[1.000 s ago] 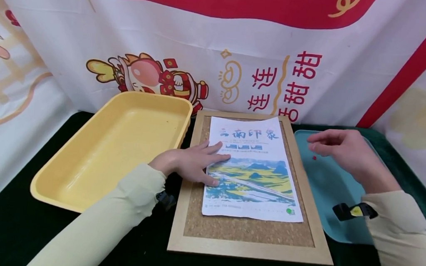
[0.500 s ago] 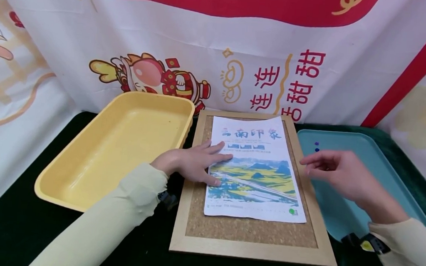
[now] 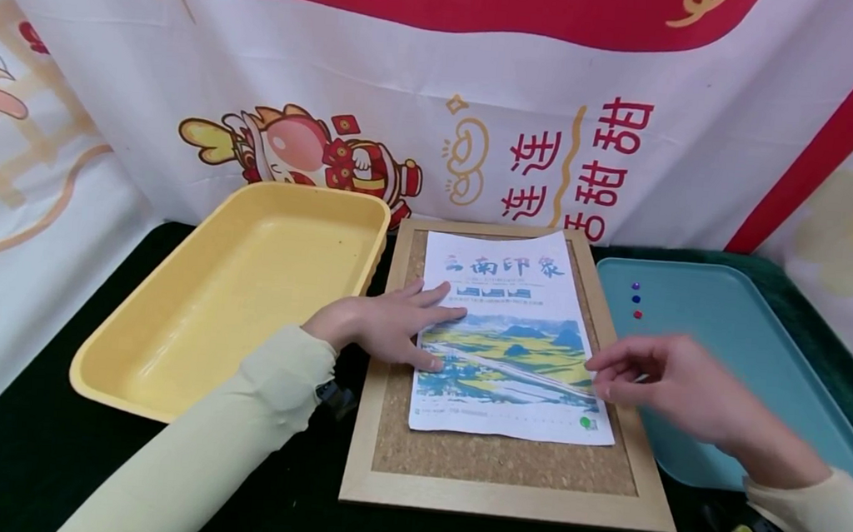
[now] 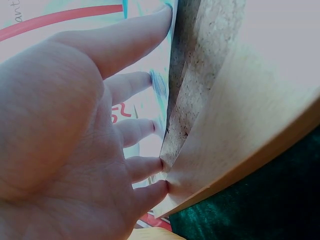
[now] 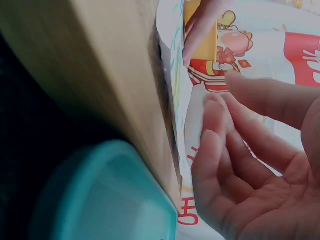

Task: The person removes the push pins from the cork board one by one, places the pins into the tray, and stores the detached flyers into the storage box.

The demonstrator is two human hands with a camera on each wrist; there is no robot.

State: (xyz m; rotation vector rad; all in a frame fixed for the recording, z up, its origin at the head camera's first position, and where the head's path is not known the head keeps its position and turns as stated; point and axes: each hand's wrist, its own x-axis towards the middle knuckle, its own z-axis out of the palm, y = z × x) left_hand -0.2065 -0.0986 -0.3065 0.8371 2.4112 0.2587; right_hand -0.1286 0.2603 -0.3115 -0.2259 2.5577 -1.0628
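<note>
A printed landscape sheet [image 3: 512, 420] lies on a wood-framed cork board [image 3: 501, 464], with a small green spot [image 3: 584, 423] near its lower right corner. My left hand [image 3: 387, 326] rests on the sheet's left side, fingers spread and straight. Close over the right edge of the paper is my right hand [image 3: 676, 390], its fingers bent and the thumb near the index fingertip; I cannot tell whether something tiny is between them. In the right wrist view, the hand's curled fingers [image 5: 212, 150] are beside the board's edge.
Right of the board lies a teal tray [image 3: 757, 359] with a red bead-like piece [image 3: 637, 315], a blue one [image 3: 636, 299] and a purple one [image 3: 636, 286] in it. A deep yellow tray [image 3: 245, 277] stands left. Behind hangs a printed cloth [image 3: 300, 56]; dark green cloth [image 3: 288, 489] covers the table.
My right hand has moved from above the teal tray left and toward me, to the paper's right edge, uncovering the small coloured pieces. The left hand stays put on the sheet.
</note>
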